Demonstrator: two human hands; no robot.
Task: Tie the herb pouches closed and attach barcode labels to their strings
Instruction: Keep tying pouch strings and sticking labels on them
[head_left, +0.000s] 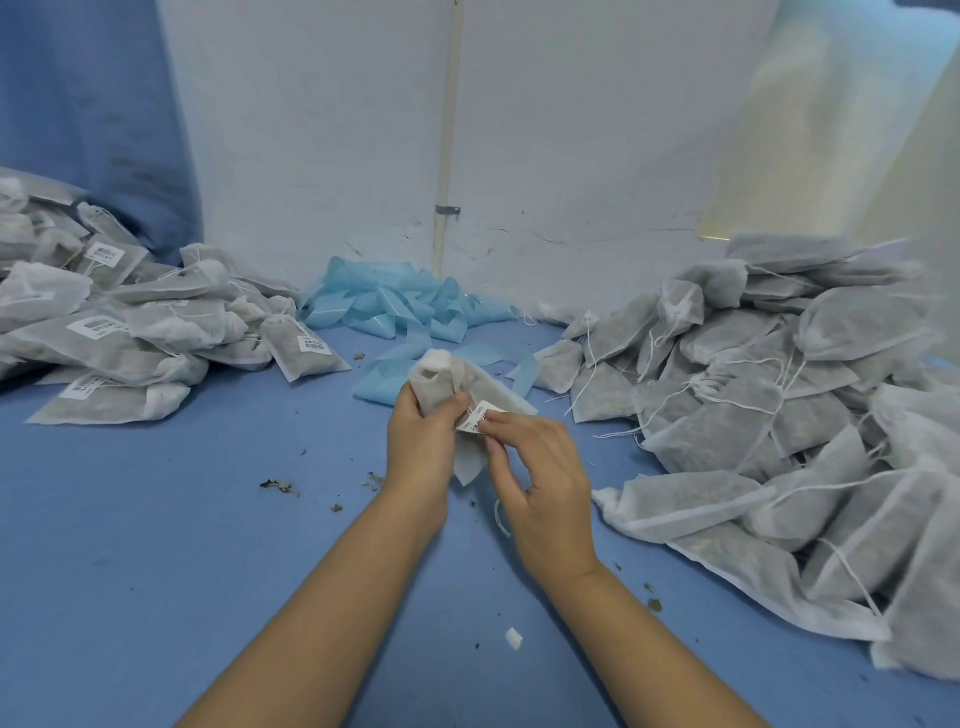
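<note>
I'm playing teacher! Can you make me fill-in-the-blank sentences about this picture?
1. The left hand holds a herb ____.
2. The right hand pinches a barcode ____.
3. The labelled pouches are piled on the ____ side.
4. The strips by the wall are light ____.

Missing words: pouch, label, left, blue.

One head-worn camera looks forward and down, close over the blue counter (156, 545), facing the wall corner (447, 156).

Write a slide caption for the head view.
Left hand holds a herb pouch while right hand pinches a barcode label.
</note>
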